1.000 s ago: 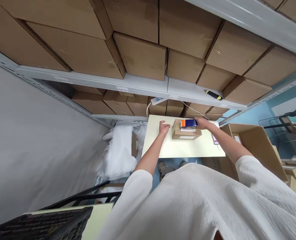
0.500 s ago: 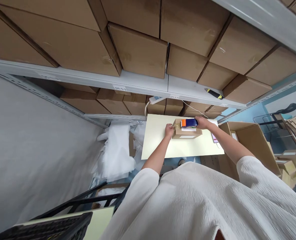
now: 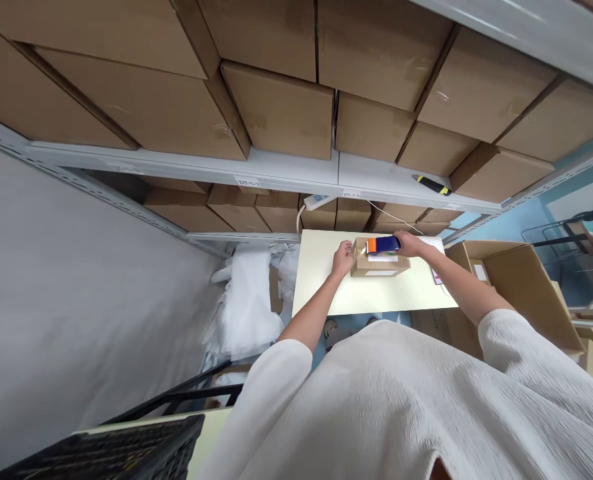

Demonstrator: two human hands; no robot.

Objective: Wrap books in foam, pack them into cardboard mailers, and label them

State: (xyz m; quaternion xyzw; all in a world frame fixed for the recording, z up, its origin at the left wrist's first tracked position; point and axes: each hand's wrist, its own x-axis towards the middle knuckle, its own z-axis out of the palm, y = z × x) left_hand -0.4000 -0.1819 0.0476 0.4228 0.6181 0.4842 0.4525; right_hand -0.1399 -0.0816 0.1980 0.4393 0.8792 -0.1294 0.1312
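Tape dispenser (image 3: 387,244) is in my right fingers (image 3: 400,240), which are closed around its dark blue end, with the orange end pointing left over the small cardboard box (image 3: 380,267). Can't tell you exactly how each finger wraps it, since the hand's pretty small from up here. My left fingers (image 3: 347,247) are loosely curled and part open at the left end of that box, right by the shiny tape there. Touching or just beside it, honestly can't tell. They don't seem closed around anything.

Box is sitting on the pale yellow counter (image 3: 321,293), kinda toward the middle, with a white label on the side facing me and some white on top under the dispenser. Over to the right there's a phone (image 3: 437,276) lying near my right forearm, and past the counter's right edge a big open carton (image 3: 519,273).

Shelf (image 3: 296,168) in front of me is packed with brown boxes (image 3: 281,110), plus a black and yellow utility knife (image 3: 432,185) lying on its right side. White power strip (image 3: 319,201) is just under the shelf edge, and white packing material (image 3: 249,300) is heaped off to the left of the counter.
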